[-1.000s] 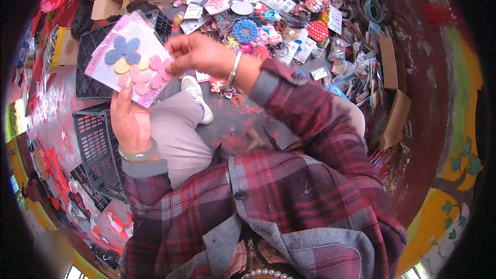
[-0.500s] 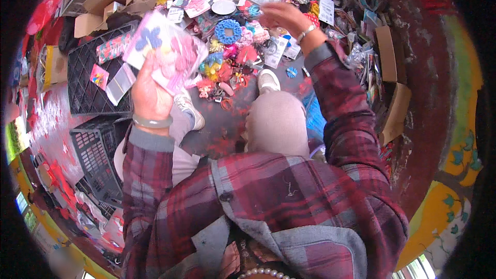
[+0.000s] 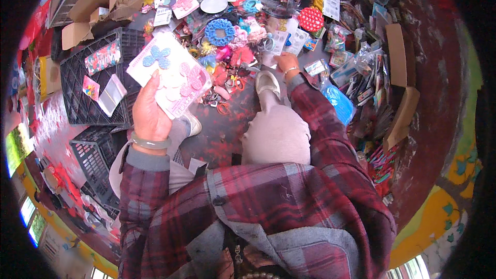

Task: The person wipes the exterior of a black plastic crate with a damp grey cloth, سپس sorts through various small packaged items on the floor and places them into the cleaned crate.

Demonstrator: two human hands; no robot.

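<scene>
My left hand [image 3: 151, 111] is closed on a small stack of hair clip cards [image 3: 170, 75]. The top card is white and pink, with blue and pink glittery bow or flower shapes. My right hand [image 3: 287, 63] reaches down beside my shoe, its fingers bent at the near edge of the pile. What those fingers hold, if anything, is hidden. Just beyond them lies a white printed card [image 3: 280, 41]. A blue scrunchie [image 3: 219, 32] and a red polka-dot round piece [image 3: 311, 19] rest on the pile of hair accessories.
Black plastic crates [image 3: 77, 93] stand at my left, the upper one with packets on it. Open cardboard boxes [image 3: 82, 10] sit at the far left, and cardboard flaps [image 3: 398, 57] line the right. A blue packet [image 3: 338, 104] lies right of my knee.
My right hand has come down from above the pile to its near edge, by my shoe. The left hand still holds the cards, now tilted flatter.
</scene>
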